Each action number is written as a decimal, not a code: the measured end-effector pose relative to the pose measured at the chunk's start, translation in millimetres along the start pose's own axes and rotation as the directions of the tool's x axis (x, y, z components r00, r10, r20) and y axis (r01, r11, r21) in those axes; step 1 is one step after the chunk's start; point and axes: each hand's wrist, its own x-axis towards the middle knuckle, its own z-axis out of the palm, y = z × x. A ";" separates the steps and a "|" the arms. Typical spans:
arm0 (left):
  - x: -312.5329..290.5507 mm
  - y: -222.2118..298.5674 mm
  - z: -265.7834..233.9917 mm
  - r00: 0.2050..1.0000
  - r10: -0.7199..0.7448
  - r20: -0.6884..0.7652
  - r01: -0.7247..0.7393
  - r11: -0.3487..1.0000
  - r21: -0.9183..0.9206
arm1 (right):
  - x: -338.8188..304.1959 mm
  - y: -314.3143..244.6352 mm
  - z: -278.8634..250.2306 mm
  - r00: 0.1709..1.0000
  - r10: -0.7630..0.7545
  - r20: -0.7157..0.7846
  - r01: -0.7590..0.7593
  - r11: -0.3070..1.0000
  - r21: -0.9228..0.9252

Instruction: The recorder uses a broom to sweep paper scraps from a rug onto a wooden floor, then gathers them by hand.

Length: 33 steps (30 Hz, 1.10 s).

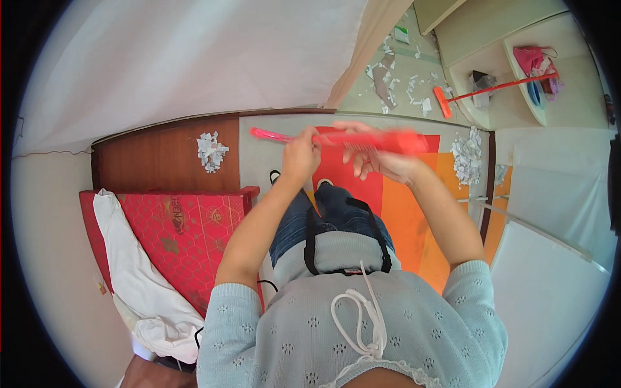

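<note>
A long red hand brush (398, 140) lies crosswise in front of me, its bristle end to the right smeared by motion. My left hand (303, 157) is closed around the brush near its glossy pink-red handle end, which sticks out to the left. My right hand (381, 165) is at the bristle part, fingers spread, some showing beyond the brush and some on the near side. Whether its palm touches the bristles I cannot tell. Below both hands are my legs and a red and orange floor covering (401, 213).
Shredded paper piles lie at left (211, 152) and right (467, 156); more paper scraps (414, 87) are scattered at the far right. A red long-handled broom (443, 102) leans by corner shelves (525, 84). A red patterned box (187, 226) bears white cloth (129, 258). White fabric (194, 58) hangs ahead.
</note>
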 end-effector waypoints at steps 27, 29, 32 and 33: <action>150.4 -44.2 -22.1 0.838 -0.508 -0.200 0.486 0.861 -0.148 | 65.3 150.6 -11.2 0.733 0.258 -0.629 -0.190 0.966 0.175; 142.3 -52.4 -25.6 0.802 -0.573 -0.165 0.548 0.818 -0.178 | 78.1 148.1 -6.2 0.726 0.220 -0.651 -0.183 0.975 0.126; 114.1 -73.8 -23.8 0.772 -0.611 -0.175 0.559 0.784 -0.272 | 99.5 145.5 2.2 0.725 0.170 -0.667 -0.196 0.980 0.037; 101.2 -86.3 -21.8 0.747 -0.642 -0.172 0.587 0.758 -0.283 | 107.8 145.6 2.9 0.718 0.157 -0.678 -0.195 0.981 0.021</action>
